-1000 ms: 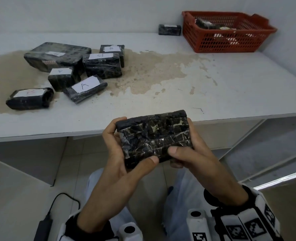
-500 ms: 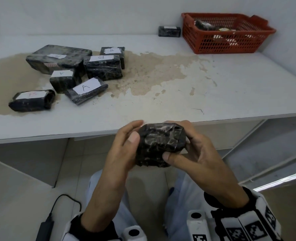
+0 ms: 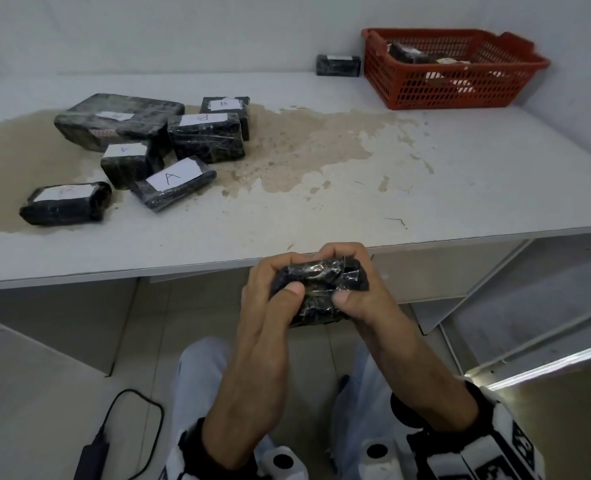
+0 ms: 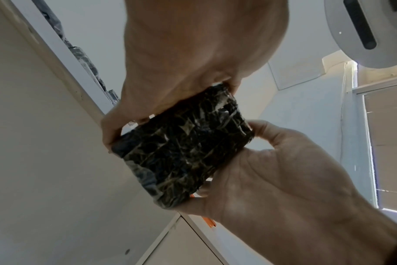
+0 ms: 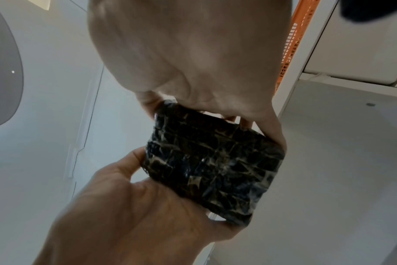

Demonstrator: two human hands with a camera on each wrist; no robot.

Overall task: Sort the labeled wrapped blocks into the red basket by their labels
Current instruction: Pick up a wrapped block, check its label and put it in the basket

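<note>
**Block turned in hand; label not yet found**

Both hands hold one block (image 3: 322,292) in front of the table's (image 3: 322,209) near edge, above the person's lap. The left hand (image 3: 273,306) and right hand (image 3: 363,303) each have fingers curled round it, thumbs pressed on the near face. A second ago a broad face pointed at the head camera; now a narrow end does. No view shows a label on it, so its sort is judged unsettled. Six blocks lie near the table's left edge, one (image 3: 174,183) marked A. The basket (image 3: 453,69) sits at the far right corner, already holding blocks.
</note>
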